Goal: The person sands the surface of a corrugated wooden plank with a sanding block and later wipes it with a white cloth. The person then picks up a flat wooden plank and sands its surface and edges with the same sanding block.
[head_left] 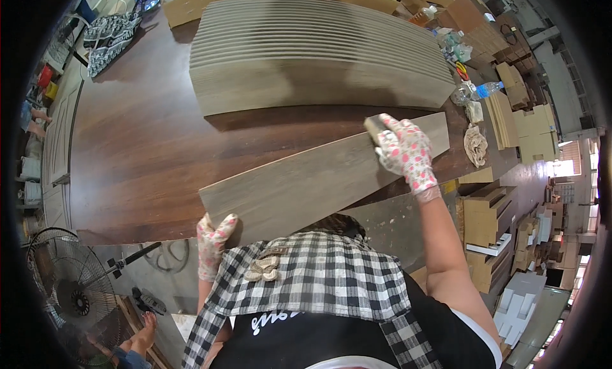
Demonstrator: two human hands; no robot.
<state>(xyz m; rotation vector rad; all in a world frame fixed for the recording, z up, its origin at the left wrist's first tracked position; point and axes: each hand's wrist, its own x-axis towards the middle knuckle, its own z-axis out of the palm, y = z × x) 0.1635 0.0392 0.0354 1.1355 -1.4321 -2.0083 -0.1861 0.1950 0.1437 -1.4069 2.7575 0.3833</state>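
A long grey-brown wood-grain board [306,174] lies slanted across the near edge of the brown table, its right end farther from me. My left hand [217,241], in a white glove with pink flowers, grips the board's near left end, with some fingers hidden beneath it. Over the board's right part, my right hand [408,151], gloved alike, is closed round a small tan block [373,128] that looks like a sanding sponge. The block sits at the board's far edge. Beyond it, a stack of similar boards [319,82] rests on the table, staggered like steps.
On the brown table [134,171], a patterned black-and-white cloth [111,40] lies far left. Plastic bottles [489,89] and a crumpled rag [475,146] are by the right edge. A standing fan [76,295] is at lower left; cardboard boxes [481,225] stand at right.
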